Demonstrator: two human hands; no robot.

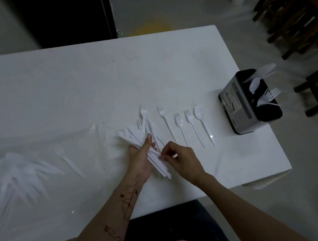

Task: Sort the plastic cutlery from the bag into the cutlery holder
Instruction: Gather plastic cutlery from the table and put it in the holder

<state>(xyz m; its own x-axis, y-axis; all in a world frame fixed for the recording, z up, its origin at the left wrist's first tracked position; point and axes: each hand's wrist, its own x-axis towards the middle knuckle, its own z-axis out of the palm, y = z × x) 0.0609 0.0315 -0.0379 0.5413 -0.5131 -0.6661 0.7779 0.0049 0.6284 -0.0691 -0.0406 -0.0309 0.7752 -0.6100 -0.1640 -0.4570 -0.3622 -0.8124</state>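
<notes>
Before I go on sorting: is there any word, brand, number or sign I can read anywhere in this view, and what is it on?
Nothing here can be quoted.
Grey printed label on the side of the black cutlery holder: it carries text and small pictures, too small and blurred to read.
Brown drawn marks on the left forearm: stars and curling lines, not lettering.
Clear plastic bag, white plastic cutlery and white table: no print visible.

Left hand [142, 156]: palm turned up, fingers and thumb curled round bundle of white cutlery [146, 149]; grip closed on handles. Left forearm extends from lower left, inner side facing up, brown drawn pattern visible. Right hand [180, 158]: back facing up, fingers bent, fingertips [163, 157] pinching at bundle beside left palm. Right forearm enters from lower right. Hands touching-close, wrists apart.
</notes>
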